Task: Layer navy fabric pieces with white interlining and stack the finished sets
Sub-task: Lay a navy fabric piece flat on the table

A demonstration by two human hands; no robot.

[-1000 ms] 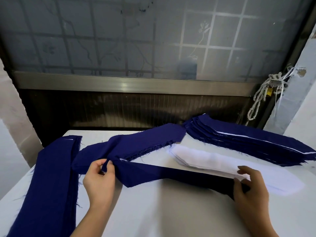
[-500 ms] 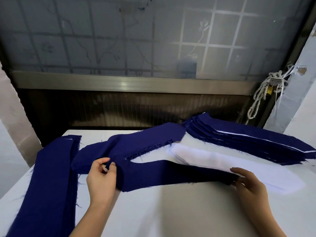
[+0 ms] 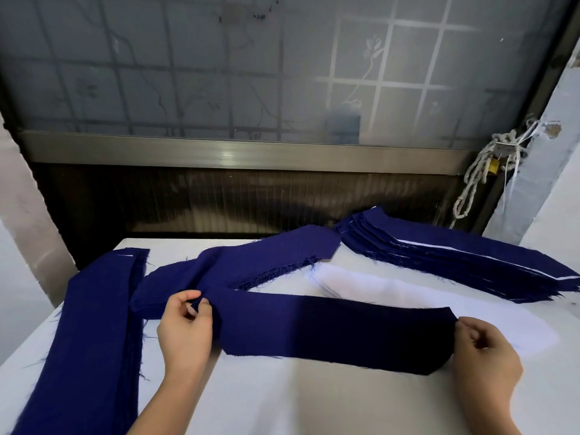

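Counter front is plain white, with both forearms coming in from the bottom edge. Left grip pinches the left end of one navy strip, thumb against fingers, fabric bunched a bit at the pinch. Right grip has fingers curled in at the strip's angled right end. The contact is small, but it looks like thumb and forefinger on the corner.

The strip is stretched flat between the two grips across the counter. Judgement: it is held by both ends so it lies smooth and square, ready for a white layer to be matched onto it.

The strip's far right edge overlaps the interlining, a white stack just behind it. That is probably kept close so the right grip has a short reach.

On the left, a long navy stack runs front to back along the counter edge, with a sliver of white at its far end. Can't tell if it is sets or raw pieces.

Behind the left grip is a navy pile with frayed edges, touching the strip's left end. It is likely the supply.

Far right is the finished stack, navy with thin white lines between fanned layers, well apart from both grips. Likely parked there, clear of the work zone.

Step in hand: early in one set, with the navy down and the interlining not yet on it. Risk: frayed threads snag, or the strip skews if one end drops first.

Beyond the counter is a frosted window, and a rope hangs by the frame at right.
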